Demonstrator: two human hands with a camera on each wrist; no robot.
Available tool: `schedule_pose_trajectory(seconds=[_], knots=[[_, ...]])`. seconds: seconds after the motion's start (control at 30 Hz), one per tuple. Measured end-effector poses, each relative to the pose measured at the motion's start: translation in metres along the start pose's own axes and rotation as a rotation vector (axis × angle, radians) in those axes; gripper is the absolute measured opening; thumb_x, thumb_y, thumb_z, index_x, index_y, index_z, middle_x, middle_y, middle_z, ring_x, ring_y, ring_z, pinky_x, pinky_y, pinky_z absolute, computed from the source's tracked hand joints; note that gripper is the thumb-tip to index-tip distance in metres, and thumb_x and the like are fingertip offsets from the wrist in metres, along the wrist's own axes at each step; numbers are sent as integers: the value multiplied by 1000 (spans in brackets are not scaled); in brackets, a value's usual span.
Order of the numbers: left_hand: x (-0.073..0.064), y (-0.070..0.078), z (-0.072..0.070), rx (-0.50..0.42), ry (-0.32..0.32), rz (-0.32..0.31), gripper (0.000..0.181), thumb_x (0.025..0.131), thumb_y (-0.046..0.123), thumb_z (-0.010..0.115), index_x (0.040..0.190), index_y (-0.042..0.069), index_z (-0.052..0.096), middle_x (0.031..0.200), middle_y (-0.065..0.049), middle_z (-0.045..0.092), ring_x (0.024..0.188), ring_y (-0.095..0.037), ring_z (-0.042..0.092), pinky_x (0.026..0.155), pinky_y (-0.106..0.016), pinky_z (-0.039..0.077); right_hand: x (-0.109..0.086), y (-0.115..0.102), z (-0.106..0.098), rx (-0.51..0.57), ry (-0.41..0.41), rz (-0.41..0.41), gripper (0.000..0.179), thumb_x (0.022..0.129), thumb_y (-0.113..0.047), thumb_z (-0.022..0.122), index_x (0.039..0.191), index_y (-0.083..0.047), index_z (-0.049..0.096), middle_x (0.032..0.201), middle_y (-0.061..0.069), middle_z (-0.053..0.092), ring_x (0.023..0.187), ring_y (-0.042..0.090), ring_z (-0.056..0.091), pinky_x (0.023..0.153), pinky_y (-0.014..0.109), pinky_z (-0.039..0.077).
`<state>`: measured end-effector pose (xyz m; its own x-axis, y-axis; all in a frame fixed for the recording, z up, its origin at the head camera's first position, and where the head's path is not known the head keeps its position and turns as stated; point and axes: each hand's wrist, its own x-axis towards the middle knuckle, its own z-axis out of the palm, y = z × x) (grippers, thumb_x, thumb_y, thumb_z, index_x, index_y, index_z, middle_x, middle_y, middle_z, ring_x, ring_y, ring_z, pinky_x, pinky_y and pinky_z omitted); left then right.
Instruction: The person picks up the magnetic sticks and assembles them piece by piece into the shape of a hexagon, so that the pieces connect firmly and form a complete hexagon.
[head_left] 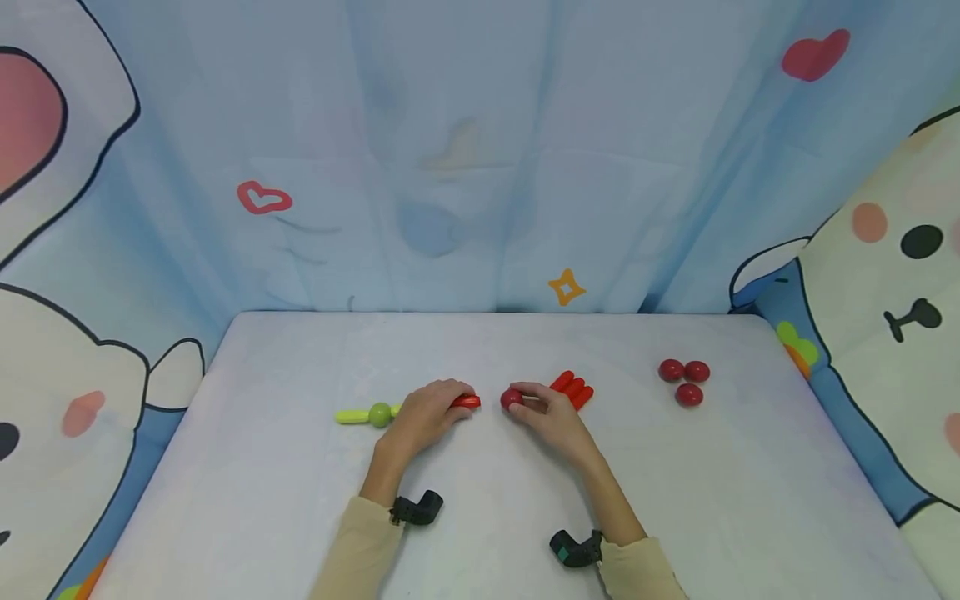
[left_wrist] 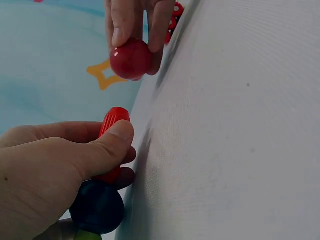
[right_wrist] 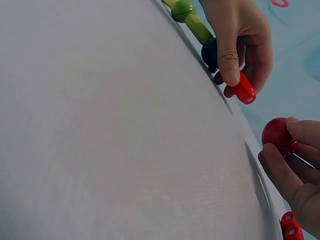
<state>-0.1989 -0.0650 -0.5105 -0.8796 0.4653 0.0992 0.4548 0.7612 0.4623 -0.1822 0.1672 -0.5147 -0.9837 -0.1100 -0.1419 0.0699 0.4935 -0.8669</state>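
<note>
The person's left hand (head_left: 424, 418) is gripping a short, glossy red rod (head_left: 467, 402), its end showing at two o'clock; a slim lime-green rod (head_left: 352, 416) bearing a round green ball (head_left: 380, 415) is extending toward nine. The right hand (head_left: 553, 423) is pinching a shiny, round red ball (head_left: 512, 398) at ten o'clock. Three slender red rods (head_left: 574, 389) are lying side by side at its one o'clock; three glossy, round dark-red balls (head_left: 689, 394) are sitting farther off, toward three.

Ribbed red stick (head_left: 467, 402) pinched in left hand (head_left: 425, 414), dark blue ball (left_wrist: 97, 207) at its rear, green ball (head_left: 380, 415) between lime sticks (head_left: 352, 417) outward of that hand, glossy red ball (head_left: 512, 398) pinched in right hand (head_left: 553, 422)
</note>
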Motion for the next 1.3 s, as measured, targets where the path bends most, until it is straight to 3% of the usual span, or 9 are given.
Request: schedule_pose_trajectory(seconds=[0.33,1.03,1.13,1.3], knots=[[-1,6,0,21,11,67,31,89,27,70,119,19,65,111,3,69,99,-12,63,89,-33,54,-1,-1,6,23,-25,-9,45,90,-26,68,132,-14,58,129,12,63,115,30,63,93,41,55],[1,13,1,49,38,86,29,89,26,71,116,19,66,106,4,71,93,-11,63,83,-30,55,-3,-1,5,54,-45,-5,45,92,-27,66,134,-15,56,133,11,61,119,30,62,97,41,52],[1,13,1,76,51,86,31,89,26,71,118,18,65,106,3,71,92,-11,63,83,-29,55,-3,-1,1,57,-41,1,44,93,-27,64,134,-15,55,132,10,62,116,28,64,96,40,53],[2,13,1,196,52,88,36,93,28,65,127,16,62,105,1,67,88,-12,60,78,-26,54,-2,0,-5,81,-41,19,43,93,-30,64,132,-15,56,127,8,65,111,23,67,96,38,53]])
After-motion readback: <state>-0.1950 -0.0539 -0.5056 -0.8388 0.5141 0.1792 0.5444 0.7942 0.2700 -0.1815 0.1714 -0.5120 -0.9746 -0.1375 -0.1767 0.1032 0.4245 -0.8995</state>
